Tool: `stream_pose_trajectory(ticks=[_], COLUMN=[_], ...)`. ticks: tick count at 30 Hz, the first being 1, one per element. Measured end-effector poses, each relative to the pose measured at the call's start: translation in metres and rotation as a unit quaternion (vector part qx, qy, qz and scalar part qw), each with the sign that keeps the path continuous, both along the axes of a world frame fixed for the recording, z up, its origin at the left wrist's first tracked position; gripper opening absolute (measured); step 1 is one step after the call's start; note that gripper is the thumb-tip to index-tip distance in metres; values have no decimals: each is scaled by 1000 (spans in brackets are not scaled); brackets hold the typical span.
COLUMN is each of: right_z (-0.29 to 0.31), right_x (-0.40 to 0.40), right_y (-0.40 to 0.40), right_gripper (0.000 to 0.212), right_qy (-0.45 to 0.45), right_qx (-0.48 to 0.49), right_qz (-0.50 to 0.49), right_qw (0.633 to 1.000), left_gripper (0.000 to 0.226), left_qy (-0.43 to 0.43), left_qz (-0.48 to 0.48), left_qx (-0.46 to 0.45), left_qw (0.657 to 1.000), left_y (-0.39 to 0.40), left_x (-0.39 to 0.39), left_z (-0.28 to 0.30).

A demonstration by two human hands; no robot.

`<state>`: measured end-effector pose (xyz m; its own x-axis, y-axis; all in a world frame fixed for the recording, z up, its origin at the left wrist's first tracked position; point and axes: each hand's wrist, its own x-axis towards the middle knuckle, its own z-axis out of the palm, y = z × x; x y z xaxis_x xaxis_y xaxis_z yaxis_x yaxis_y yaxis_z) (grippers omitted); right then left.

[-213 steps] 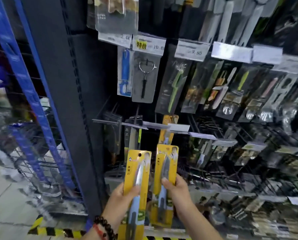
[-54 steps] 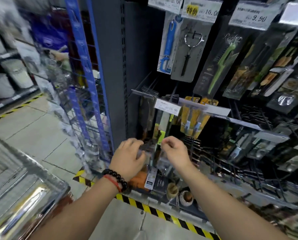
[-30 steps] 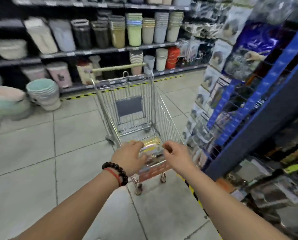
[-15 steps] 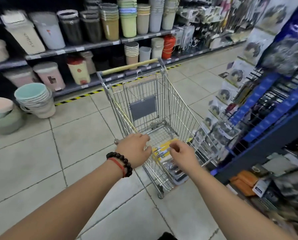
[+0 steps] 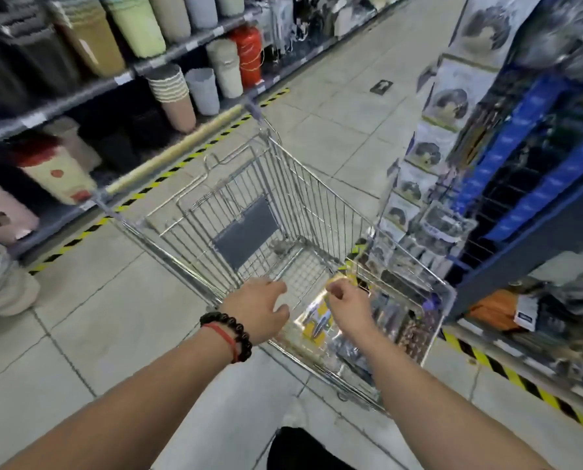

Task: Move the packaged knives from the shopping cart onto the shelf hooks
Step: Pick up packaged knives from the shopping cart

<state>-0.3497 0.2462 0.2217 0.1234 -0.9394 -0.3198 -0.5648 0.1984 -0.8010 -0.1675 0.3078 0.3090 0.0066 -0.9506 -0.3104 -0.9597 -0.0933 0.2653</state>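
Observation:
The wire shopping cart stands in the aisle in front of me. Packaged knives lie on its floor at the near end: yellow-backed packs and darker packs to their right. My left hand, with bead bracelets at the wrist, hovers over the cart's near left rim with relaxed fingers and holds nothing. My right hand hangs above the yellow packs with loosely curled fingers close to the top end of one pack; no grip on it shows. The knife hooks are out of view to the right.
A blue-framed rack with hanging packets stands right against the cart's right side. Shelves of plastic bins and buckets line the far left. Yellow-black hazard tape marks the floor along both shelf bases. Tiled floor lies open on the left.
I have turned from the knife hooks to the cart, with both yellow packs gone from my hands. In the last half second both hands came lower and nearer the packs in the cart.

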Motion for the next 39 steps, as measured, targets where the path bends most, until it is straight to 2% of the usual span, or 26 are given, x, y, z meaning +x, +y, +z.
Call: stream_pose_trajectory(ticks=[7,15,21,25,28,33,36,39], right_z=[-20,-105,-217,-284,-326,-352,-358,-358], right_x=[3,7,24,35,47,66,66,63], right_y=[-37,-62,-91,-101,-102,-103,-104,-103], right_gripper=[15,25,35,42,53,62,74,84], right_qy=[19,59,30,42,17,82,84,80], right_qx=[40,161,236,294,307,290,291,302], right_qz=[-90,-178,-278,-283,-298,-329,-355,-356], right_qw=[995,969,931,912,904,895,885,880], left_gripper=[43,51,59,59,59,36,50,42], left_qy=[36,115,194,196,197,235,281,291], left_qz=[-68,-100,70,79,82,144,210,228], left_qx=[75,217,335,391,404,409,399,395], left_qw=[994,964,919,896,889,870,847,841], left_y=[-94,-180,-232,-237,-235,-228,-226,-226], left_x=[5,-5,-17,-21,-27,-38,-43,-43], left_z=[-47,-158,-289,-370,-409,-437,-445,-441])
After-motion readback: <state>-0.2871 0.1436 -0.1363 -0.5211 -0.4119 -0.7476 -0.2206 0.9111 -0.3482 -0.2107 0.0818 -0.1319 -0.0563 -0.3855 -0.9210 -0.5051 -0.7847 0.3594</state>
